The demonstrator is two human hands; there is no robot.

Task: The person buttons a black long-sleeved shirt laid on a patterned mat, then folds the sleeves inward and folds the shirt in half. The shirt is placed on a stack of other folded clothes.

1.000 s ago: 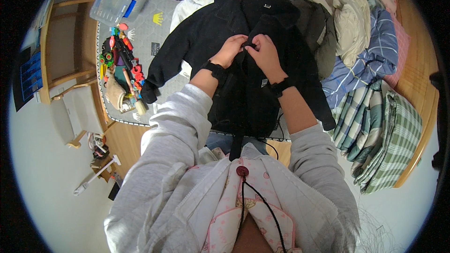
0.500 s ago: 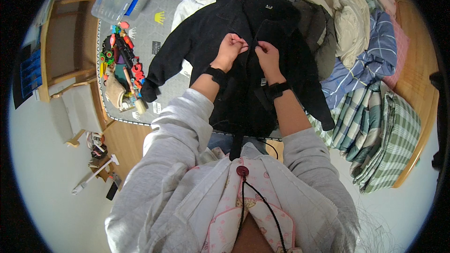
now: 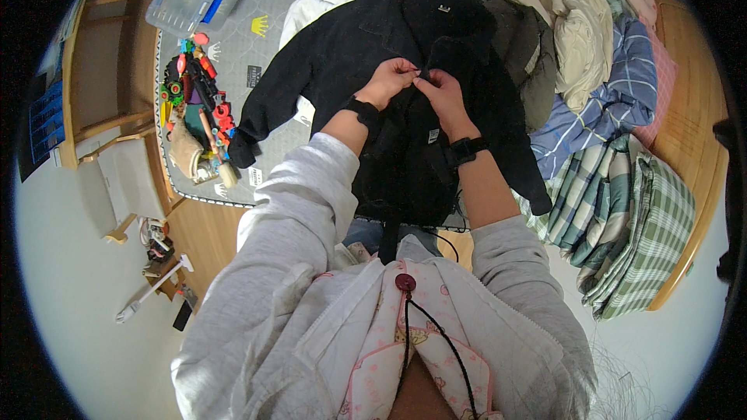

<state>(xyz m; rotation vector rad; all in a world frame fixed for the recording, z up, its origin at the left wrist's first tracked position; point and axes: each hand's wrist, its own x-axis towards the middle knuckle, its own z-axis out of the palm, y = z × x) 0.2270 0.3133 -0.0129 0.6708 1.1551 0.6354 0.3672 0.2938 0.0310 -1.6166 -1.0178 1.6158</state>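
A black jacket (image 3: 311, 62) lies spread over the bed, one sleeve reaching left and the other down to the right. Over its front opening, my left hand (image 3: 391, 80) and my right hand (image 3: 443, 97) meet fingertip to fingertip. Each pinches an edge of the jacket's front; whether a button or a zip part is between the fingers is too small to tell. A white cloth (image 3: 319, 12) shows from beneath the jacket. Dark grey clothing (image 3: 537, 70) lies against its right side.
Left on the grey patterned mattress (image 3: 268, 47) are a clear plastic box (image 3: 183, 1) and a heap of colourful toys (image 3: 198, 101). To the right lie a beige padded garment (image 3: 580, 39), blue checked bedding (image 3: 622, 85) and folded green plaid cloth (image 3: 661, 225). A wooden frame (image 3: 74, 109) stands far left.
My two hands have come together, the right one moving left and the left one slightly right, so the jacket's front edges now meet. The view has shifted slightly.
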